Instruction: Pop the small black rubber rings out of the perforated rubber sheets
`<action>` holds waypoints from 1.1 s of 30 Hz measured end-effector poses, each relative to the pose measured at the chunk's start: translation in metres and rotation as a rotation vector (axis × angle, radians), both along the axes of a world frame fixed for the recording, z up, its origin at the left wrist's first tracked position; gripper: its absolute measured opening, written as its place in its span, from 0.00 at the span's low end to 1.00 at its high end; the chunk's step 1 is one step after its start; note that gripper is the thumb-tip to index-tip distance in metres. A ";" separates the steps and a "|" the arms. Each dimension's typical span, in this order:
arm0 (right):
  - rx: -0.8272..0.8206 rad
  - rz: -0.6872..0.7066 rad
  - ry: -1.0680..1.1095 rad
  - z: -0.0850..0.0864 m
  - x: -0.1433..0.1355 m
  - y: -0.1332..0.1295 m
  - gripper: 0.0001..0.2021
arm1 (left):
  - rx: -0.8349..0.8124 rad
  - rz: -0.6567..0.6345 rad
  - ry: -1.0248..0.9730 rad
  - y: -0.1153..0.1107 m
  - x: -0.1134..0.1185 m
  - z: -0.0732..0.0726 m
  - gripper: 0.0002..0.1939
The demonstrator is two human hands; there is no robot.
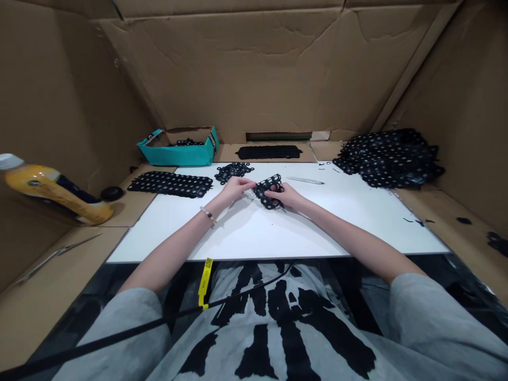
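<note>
My right hand (291, 196) is closed on a small black rubber-looking sheet (265, 197) with rows of round holes, bent and raised above the white board (238, 233). At the sheet's left edge, the fingertips of my left hand (237, 188) are pinched together; whether a small part sits between them is too small to make out. Just behind my left hand lies a pile of loose black rings (232, 171). A slim silver pen-like tool (305, 180) rests on the board beyond my right hand.
Left: a perforated black sheet (170, 183), teal box (177, 155) with black rings, yellow bottle (55, 190), black round piece (111, 193) and tweezers-like metal tool (59, 251). Behind lies a dark strip stack (270, 152); at right, a heap of dotted sheets (391, 159). Cardboard walls (254, 69) enclose the workspace.
</note>
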State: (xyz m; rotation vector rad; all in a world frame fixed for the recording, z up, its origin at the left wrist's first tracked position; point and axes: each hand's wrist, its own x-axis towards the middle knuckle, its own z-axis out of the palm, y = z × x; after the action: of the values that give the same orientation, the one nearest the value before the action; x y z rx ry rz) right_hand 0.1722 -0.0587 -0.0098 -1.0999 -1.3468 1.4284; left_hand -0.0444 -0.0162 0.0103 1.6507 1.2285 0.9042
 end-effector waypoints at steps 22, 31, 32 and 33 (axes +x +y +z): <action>-0.035 -0.017 -0.074 0.006 0.000 -0.005 0.21 | 0.674 0.338 0.448 0.033 -0.050 0.009 0.08; 0.011 0.018 -0.012 0.005 0.000 -0.004 0.19 | 0.575 -0.293 0.449 -0.022 0.008 0.011 0.14; 0.016 0.031 -0.004 0.006 0.000 -0.004 0.20 | 0.557 -0.288 0.439 -0.023 0.009 0.010 0.14; 0.023 0.039 0.007 0.007 0.000 -0.004 0.20 | 0.531 -0.279 0.421 -0.023 0.010 0.010 0.13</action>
State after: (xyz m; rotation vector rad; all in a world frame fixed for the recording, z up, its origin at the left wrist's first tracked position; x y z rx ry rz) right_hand 0.1726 -0.0631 -0.0033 -1.0576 -1.3833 1.4402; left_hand -0.0343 -0.0390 0.0201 2.4657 1.0302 0.7664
